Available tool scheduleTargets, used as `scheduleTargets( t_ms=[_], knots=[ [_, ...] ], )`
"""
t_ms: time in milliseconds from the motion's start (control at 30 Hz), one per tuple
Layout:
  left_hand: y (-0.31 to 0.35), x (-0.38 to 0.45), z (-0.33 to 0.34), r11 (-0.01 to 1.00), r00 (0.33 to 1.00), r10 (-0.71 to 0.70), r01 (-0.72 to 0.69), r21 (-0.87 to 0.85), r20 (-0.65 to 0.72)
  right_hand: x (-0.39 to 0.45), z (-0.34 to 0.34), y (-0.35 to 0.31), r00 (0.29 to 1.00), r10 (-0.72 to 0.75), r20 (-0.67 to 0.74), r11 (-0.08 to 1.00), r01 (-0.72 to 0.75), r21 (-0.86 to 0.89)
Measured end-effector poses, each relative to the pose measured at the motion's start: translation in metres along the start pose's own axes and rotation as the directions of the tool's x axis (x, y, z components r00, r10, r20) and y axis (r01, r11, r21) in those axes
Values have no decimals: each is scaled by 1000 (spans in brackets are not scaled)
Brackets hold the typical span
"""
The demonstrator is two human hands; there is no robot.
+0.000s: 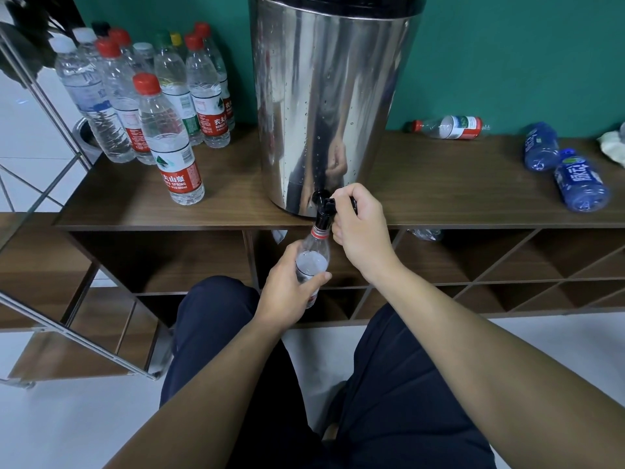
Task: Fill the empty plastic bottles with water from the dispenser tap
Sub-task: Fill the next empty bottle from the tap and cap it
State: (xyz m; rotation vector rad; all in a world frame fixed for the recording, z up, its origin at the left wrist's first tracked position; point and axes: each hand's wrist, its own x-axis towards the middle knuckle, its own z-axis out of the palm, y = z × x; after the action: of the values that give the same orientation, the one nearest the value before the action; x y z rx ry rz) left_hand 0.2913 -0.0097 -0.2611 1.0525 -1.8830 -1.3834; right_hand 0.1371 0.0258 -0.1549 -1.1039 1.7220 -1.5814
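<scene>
Stainless steel forms the dispenser point(333, 103), a tall drum seated on the wooden shelf top point(439, 184) with its base close to the front edge. The black tap point(324, 206) juts from the drum's lower front and overhangs that edge, so its spout hangs over open space in front of the shelving.

A clear bottle point(313, 262), uncapped, is held upright under the spout, its mouth right at the spout's tip and its body below the shelf edge, in front of the open compartments. It is gripped around the middle by the left hand point(287, 289), fingers and thumb wrapped round it. Water is seen inside, up to about the shoulder. The tap lever is clasped by the right hand point(358, 228), fingers curled over it.

To the left of the drum, a cluster of capped bottles point(162, 106) is stood upright, reaching back to the green wall point(507, 62); one red-capped bottle point(169, 143) is set forward of the rest, near the front edge. Bare wood is left between it and the drum. To the right, a red-labelled bottle point(449, 127) is laid on its side by the wall, and two blue bottles point(561, 167) are laid on their sides further right, the nearer one close to the front edge. A wide bare strip of shelf separates these from the drum.
</scene>
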Motion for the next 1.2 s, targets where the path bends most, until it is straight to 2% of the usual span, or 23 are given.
scheduleTargets(
  t_ms=[1200],
  knots=[
    [-4, 2, 0, 1000, 1000, 18, -18, -4, -1, 0, 1, -1, 1000, 13, -9, 1000, -13, 12]
  ],
)
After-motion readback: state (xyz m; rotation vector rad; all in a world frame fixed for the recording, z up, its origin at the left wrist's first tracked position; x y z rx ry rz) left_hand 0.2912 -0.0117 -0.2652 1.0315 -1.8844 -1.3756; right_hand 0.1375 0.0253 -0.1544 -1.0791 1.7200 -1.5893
